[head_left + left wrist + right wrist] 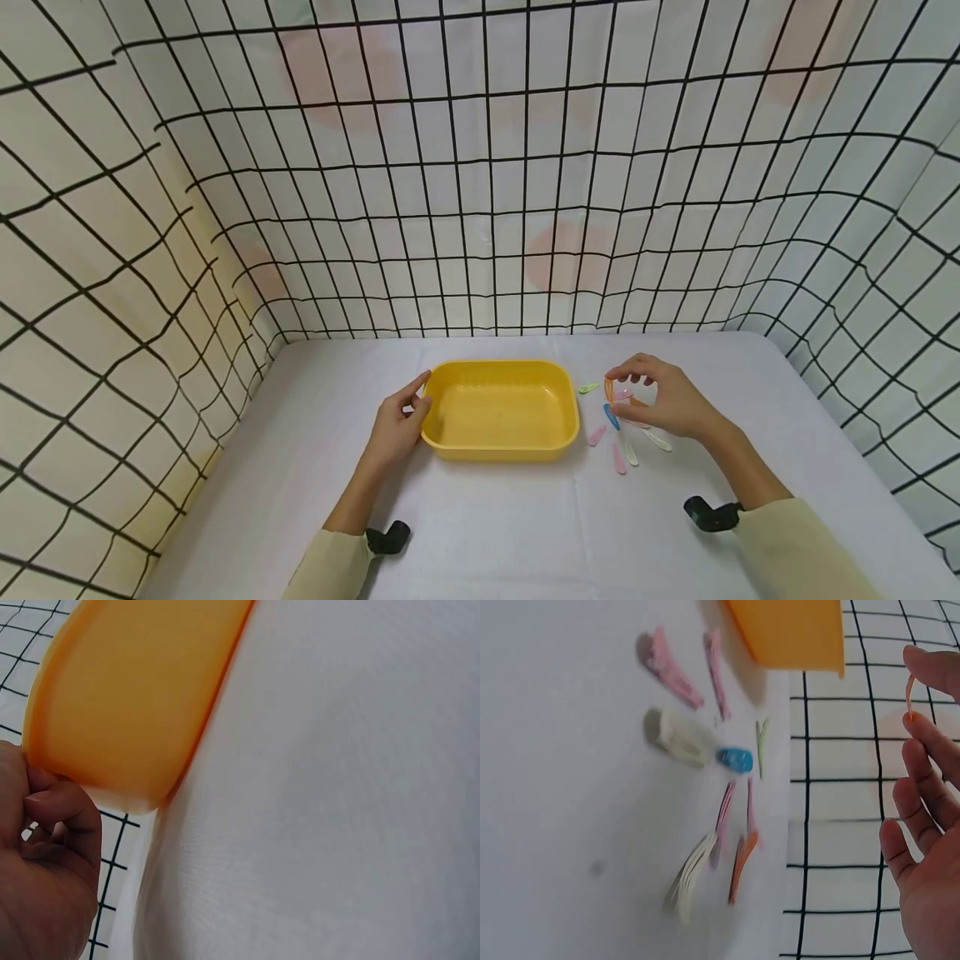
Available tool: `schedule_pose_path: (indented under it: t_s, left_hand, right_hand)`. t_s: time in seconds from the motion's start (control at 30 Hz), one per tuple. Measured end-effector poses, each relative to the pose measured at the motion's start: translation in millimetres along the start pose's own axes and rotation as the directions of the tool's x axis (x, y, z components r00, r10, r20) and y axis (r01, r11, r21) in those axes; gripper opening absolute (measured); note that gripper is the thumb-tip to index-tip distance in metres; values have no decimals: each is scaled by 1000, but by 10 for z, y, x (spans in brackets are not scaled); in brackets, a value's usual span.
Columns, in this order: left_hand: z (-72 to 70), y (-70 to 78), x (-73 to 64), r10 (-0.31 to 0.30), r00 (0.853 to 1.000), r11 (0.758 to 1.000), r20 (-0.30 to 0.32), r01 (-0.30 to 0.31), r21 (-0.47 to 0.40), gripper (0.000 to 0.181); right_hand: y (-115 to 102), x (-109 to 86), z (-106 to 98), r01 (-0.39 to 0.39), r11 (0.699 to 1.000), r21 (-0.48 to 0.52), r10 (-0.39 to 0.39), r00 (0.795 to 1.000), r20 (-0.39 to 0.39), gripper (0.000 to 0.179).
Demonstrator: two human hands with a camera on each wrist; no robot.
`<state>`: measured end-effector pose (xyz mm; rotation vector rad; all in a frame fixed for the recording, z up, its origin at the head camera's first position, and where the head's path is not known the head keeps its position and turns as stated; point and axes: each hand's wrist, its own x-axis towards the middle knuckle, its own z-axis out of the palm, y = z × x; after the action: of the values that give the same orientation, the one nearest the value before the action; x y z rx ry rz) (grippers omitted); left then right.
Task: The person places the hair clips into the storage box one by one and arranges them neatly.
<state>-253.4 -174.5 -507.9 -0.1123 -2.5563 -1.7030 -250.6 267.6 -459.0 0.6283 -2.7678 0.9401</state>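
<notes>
At the left end of a yellow plastic tray [498, 455], my left hand [397, 423] grips the rim; its thumb and curled fingers meet the tray's corner in the left wrist view. My right hand [675, 402] pinches an orange hair clip [909, 696] between thumb and index finger, raised above the table, with the other fingers spread. Below it lie several loose hair clips: a blue clip [736, 759], a green clip [588, 388], a pink clip [618, 458], a white clip [658, 440] and another orange clip [742, 868]. The tray's inside shows only bare yellow.
A white cloth [495, 533] covers the table. White walls with a black grid [487, 208] stand behind and on both sides. A black wrist camera [388, 537] sits at the left cuff, another black wrist camera [711, 514] at the right.
</notes>
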Motion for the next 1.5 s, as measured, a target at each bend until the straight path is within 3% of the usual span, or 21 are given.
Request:
schedule_pose_path:
  t_s: [0.37,0.57,0.83,1.23,1.5]
  left_hand:
    - [25,28,-9,-18,1000,1000,-18,18,14,47]
    - [33,-5,-17,2,999,1000,-49,0,27,45]
    - [30,-42,-10,18,999,1000,-37,-18,8,45]
    - [33,-34,1,33,999,999,-41,-33,19,45]
    - [35,-40,8,38,998,999,-45,-37,21,46]
  right_hand:
    - [-362,284,184,41,995,96,-43,999,19,44]
    - [-532,432,396,56,986,155,-69,994,79,45]
    - [-711,593,684,74,978,195,-102,986,135,46]
    - [-922,783,1034,39,992,123,-59,984,167,45]
    - [-1119,899,1239,-50,986,162,16,979,205,45]
